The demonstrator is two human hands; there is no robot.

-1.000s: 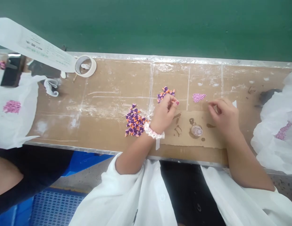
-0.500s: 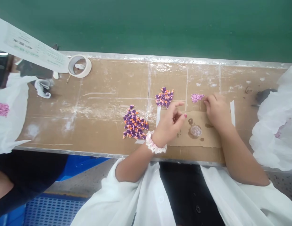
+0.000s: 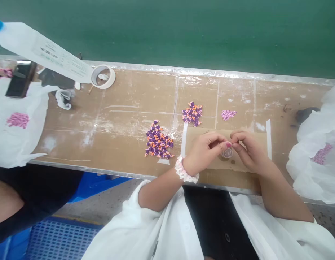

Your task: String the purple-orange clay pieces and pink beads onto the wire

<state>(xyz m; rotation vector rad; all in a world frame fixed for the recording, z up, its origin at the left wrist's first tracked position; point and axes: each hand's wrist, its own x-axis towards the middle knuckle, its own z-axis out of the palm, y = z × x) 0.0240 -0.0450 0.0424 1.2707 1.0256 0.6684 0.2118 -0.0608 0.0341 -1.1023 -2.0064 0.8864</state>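
Note:
My left hand (image 3: 205, 152), with a white scrunchie (image 3: 185, 170) round its wrist, is closed, thumb and forefinger pinched together. Its fingertips meet those of my right hand (image 3: 247, 151), which is also closed in a pinch. Whatever lies between the fingertips is too small to make out. Just below them a small transparent round dish (image 3: 227, 154) stands on a taped-down cardboard sheet (image 3: 216, 165). Beyond the hands lies a little heap of tiny pink pieces (image 3: 229, 115). Purple-and-orange figurines lie in a small group (image 3: 192, 113) and a larger group (image 3: 158, 141) to the left.
A roll of white tape (image 3: 111, 80) lies at the back left, beside a white bottle (image 3: 56, 57). White sheets bearing pink pieces lie at left (image 3: 39, 119) and right (image 3: 305, 169). A phone-like dark object (image 3: 20, 81) rests at far left. Another person's leg (image 3: 34, 195) shows at lower left.
My right hand has moved from the pink heap toward me and left, over the dish. My left hand has moved right to meet it, its fingers closing. The view has shifted slightly left.

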